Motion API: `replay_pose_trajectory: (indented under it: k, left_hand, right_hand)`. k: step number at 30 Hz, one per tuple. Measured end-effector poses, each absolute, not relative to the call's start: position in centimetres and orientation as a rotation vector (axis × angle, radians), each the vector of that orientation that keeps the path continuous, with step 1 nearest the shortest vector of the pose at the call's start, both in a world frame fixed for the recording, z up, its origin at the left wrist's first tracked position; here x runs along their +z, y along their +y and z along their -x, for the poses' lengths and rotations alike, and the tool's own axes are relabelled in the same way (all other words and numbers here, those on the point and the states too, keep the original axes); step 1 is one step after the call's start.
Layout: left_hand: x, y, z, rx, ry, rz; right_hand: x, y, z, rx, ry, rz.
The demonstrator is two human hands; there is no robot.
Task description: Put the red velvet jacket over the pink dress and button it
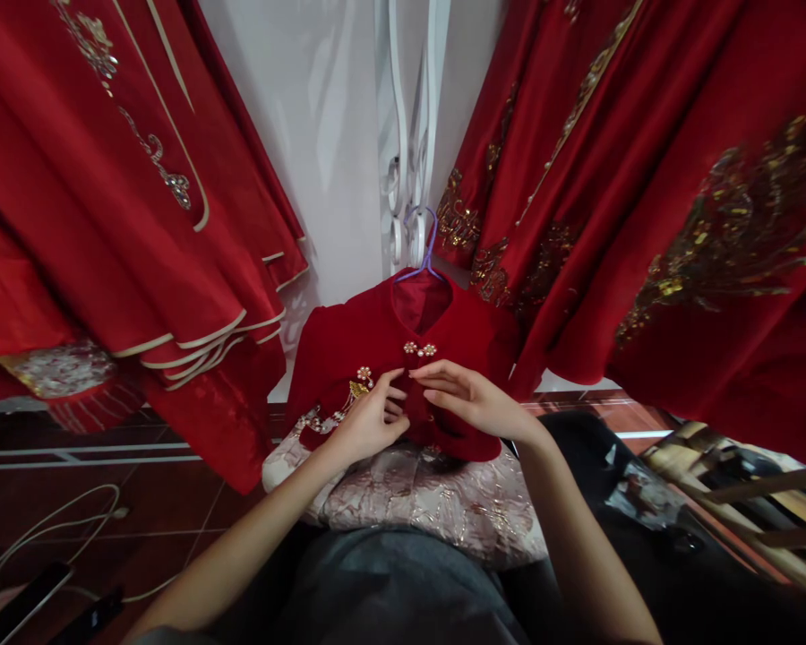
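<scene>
A small red velvet jacket [349, 345] on a purple hanger [424, 255] lies in front of me over a pale embroidered cloth [436, 506]. A pearl clasp [420, 349] closes its collar. My left hand [369, 417] and my right hand [467, 399] meet at the front opening just below that clasp. Both pinch the jacket's edges with curled fingers. What sits between the fingertips is too small to make out.
Red embroidered garments hang at the left [107, 224] and right [678, 224], with a white wall and white metal scrollwork [409, 134] between them. White cables [60, 528] and a dark phone [20, 605] lie on the red tiled floor at lower left. Clutter sits at lower right.
</scene>
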State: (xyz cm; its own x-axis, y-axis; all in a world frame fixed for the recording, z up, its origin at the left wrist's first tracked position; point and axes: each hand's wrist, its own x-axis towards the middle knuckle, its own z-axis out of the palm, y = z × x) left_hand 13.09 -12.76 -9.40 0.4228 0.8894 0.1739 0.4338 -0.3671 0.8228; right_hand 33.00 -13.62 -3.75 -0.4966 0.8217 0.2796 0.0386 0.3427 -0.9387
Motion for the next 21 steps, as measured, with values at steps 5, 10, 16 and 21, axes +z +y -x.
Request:
replay_pose_trajectory:
  k: [5,10,16,21]
  left_hand:
    - [-10.5,-14.4,-15.1,0.891,1.239,-2.179]
    - [-10.7,-14.5,-15.7,0.95,1.293,-2.273]
    - [-7.0,-11.3,-10.9,0.893,1.269,-2.243]
    - [-6.3,-10.6,-8.7,0.854,1.166,-1.853]
  right_hand:
    - [-3.8,-13.6,-32.7,1.251,-1.814,0.755]
    - [-3.6,-13.7,-32.6,1.301,-1.769,0.715]
    - [-4.6,-13.5,-32.0,1.248,-1.747,0.837]
    - [-7.6,-13.0,-29.4,1.212,-1.611,0.968]
